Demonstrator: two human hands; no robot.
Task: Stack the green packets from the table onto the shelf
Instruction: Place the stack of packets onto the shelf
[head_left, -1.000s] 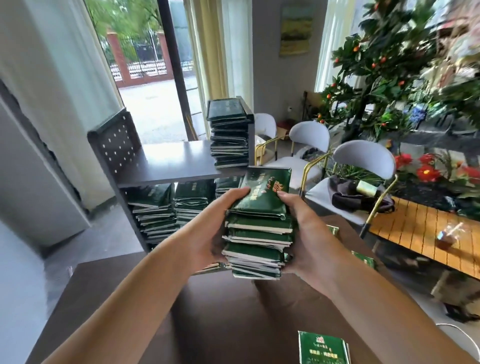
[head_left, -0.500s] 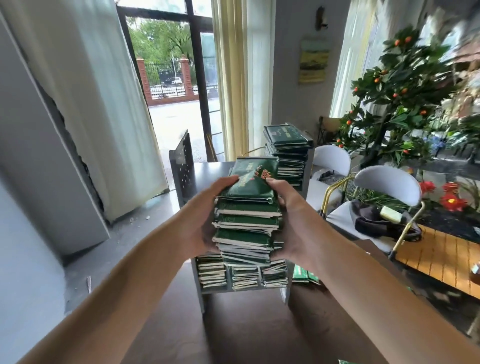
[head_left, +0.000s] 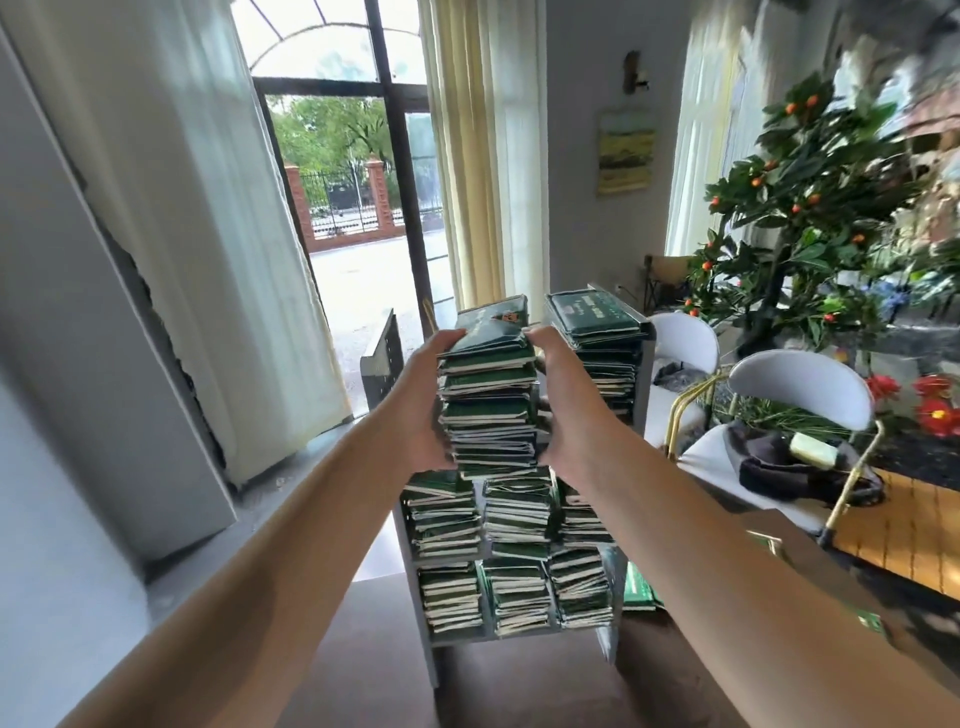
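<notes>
Green packets (head_left: 488, 405) make a tall pile, held up in the air in front of the grey shelf (head_left: 519, 566). The shelf's rows are full of more packet piles, and one more pile (head_left: 597, 343) sits on its top, just right of the held one. The left hand (head_left: 421, 405) and right hand (head_left: 563, 410) squeeze the pile from both sides, fingers curled round it, thumbs on top.

Two hands, left hand (head_left: 423, 405) and right hand (head_left: 563, 400), one shelf (head_left: 644, 374), eight stacks of green packets (head_left: 488, 410), two white chairs (head_left: 800, 387), one framed picture (head_left: 625, 151), one fruiting tree (head_left: 810, 208).
</notes>
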